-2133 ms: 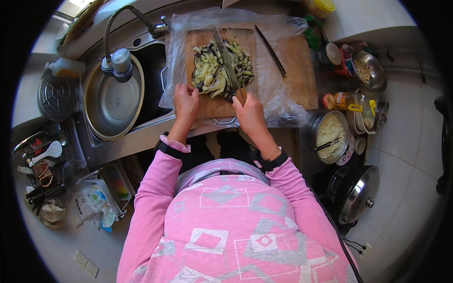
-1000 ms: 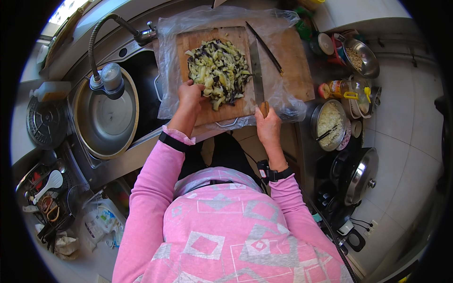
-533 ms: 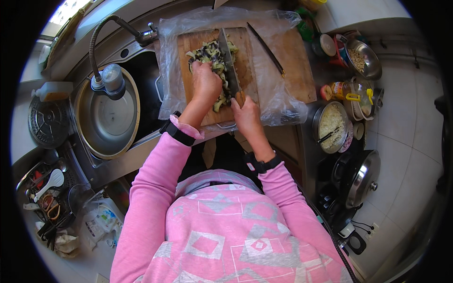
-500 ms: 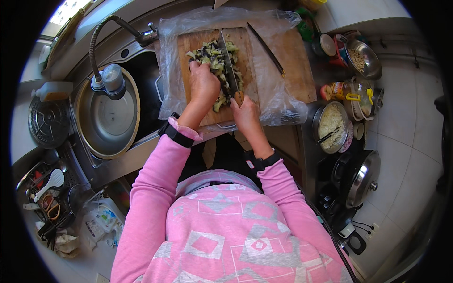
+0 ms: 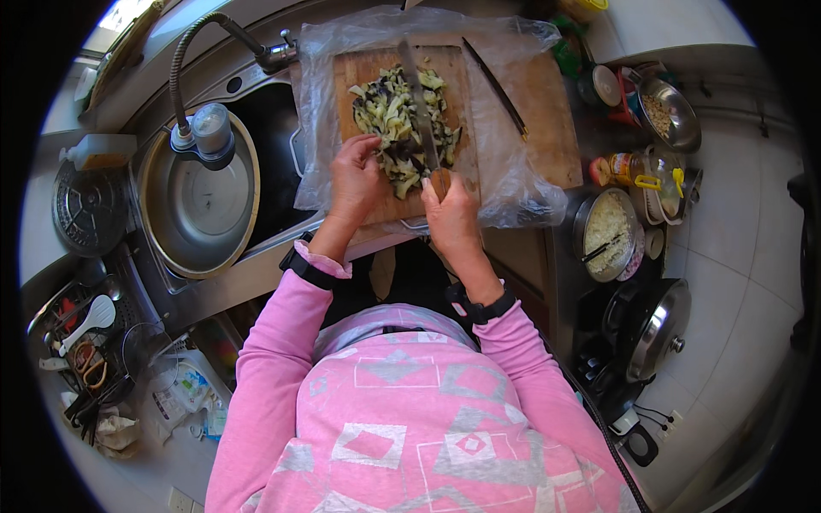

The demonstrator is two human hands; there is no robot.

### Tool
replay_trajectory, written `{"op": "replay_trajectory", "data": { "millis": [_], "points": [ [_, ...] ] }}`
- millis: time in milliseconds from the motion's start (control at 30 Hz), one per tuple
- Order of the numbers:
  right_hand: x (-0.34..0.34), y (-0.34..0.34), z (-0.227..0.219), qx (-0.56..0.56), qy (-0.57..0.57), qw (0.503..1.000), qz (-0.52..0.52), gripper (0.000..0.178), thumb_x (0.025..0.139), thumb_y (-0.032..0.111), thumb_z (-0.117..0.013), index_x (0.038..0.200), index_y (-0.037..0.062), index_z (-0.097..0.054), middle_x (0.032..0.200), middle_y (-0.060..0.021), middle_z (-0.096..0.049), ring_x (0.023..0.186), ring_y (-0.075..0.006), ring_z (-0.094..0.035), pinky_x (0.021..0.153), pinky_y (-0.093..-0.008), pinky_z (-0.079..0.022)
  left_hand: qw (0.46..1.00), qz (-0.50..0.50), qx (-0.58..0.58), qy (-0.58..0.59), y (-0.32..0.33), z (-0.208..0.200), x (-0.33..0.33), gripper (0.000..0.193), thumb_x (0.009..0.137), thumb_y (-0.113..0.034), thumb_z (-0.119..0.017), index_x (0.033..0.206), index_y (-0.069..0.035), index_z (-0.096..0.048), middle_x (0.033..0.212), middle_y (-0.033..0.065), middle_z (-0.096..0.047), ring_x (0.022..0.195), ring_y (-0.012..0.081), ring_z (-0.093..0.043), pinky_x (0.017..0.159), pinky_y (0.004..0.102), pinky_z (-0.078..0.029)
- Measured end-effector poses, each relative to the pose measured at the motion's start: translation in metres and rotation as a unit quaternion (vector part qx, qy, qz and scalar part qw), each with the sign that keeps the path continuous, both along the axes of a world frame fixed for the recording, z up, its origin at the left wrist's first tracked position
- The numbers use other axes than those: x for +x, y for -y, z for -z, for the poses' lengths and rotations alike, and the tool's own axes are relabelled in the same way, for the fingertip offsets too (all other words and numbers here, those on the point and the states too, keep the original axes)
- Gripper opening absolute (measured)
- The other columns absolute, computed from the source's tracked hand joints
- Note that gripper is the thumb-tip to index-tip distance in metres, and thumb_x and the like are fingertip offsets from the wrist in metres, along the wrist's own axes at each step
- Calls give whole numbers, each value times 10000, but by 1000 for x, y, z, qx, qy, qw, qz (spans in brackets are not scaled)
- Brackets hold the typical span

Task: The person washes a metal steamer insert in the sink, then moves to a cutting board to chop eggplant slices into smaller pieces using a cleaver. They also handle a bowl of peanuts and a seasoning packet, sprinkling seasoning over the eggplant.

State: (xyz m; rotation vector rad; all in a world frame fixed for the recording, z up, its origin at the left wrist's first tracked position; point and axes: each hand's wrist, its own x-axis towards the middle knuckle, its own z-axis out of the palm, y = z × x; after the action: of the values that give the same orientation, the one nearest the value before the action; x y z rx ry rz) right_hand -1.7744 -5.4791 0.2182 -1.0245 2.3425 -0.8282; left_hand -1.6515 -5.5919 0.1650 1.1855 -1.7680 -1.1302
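Observation:
My right hand (image 5: 451, 214) is closed round the wooden handle of a kitchen knife (image 5: 421, 115). Its long blade points away from me and lies over a heap of chopped, dark-skinned pale vegetable, seemingly eggplant (image 5: 385, 111). The heap is spread on a wooden cutting board (image 5: 466, 171). At the heap's near left edge is my left hand (image 5: 355, 178), its fingers loosely bent and open, the tips at the pieces. Clear plastic sheeting (image 5: 316, 103) lies under the board.
Dark chopsticks (image 5: 496, 90) rest on a larger wooden board (image 5: 552, 120). Left is a sink with a metal basin (image 5: 154, 214) under a faucet (image 5: 278, 56). At right stand a bowl of pale chopped food (image 5: 609, 227), a bowl of nuts (image 5: 680, 111), an oil bottle (image 5: 658, 167) and a lidded pot (image 5: 658, 329).
My left hand has drawn back toward me, off the heap's left side to its near left edge. The chopped pieces lie more spread out. The knife stays in my right hand.

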Motion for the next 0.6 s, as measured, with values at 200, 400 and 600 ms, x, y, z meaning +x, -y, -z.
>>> {"op": "replay_trajectory", "data": {
  "millis": [200,400,600],
  "points": [
    [1,-7,-1,-13,-43,998,-33,335,870,294,-668,887,-16,-543,776,-271,-642,780,-474,-624,679,-530,-495,999,-37,28,21,1,1,20,199,860,23,-571,1013,9,-698,1042,113,-684,958,233,-657,855,292,-501],
    [10,-11,0,15,-81,994,-68,328,873,298,-662,880,-6,-538,729,-265,-635,717,-467,-625,633,-530,-494,997,-46,31,59,-2,6,28,211,832,43,-561,992,16,-696,1057,143,-675,967,296,-657,873,329,-503],
    [5,-12,6,28,-37,998,-43,329,871,295,-664,899,-9,-542,720,-262,-637,715,-458,-631,634,-531,-498,998,-37,23,43,-5,8,32,213,830,35,-564,997,16,-694,1067,136,-671,951,293,-660,862,325,-506]
  ]
}}
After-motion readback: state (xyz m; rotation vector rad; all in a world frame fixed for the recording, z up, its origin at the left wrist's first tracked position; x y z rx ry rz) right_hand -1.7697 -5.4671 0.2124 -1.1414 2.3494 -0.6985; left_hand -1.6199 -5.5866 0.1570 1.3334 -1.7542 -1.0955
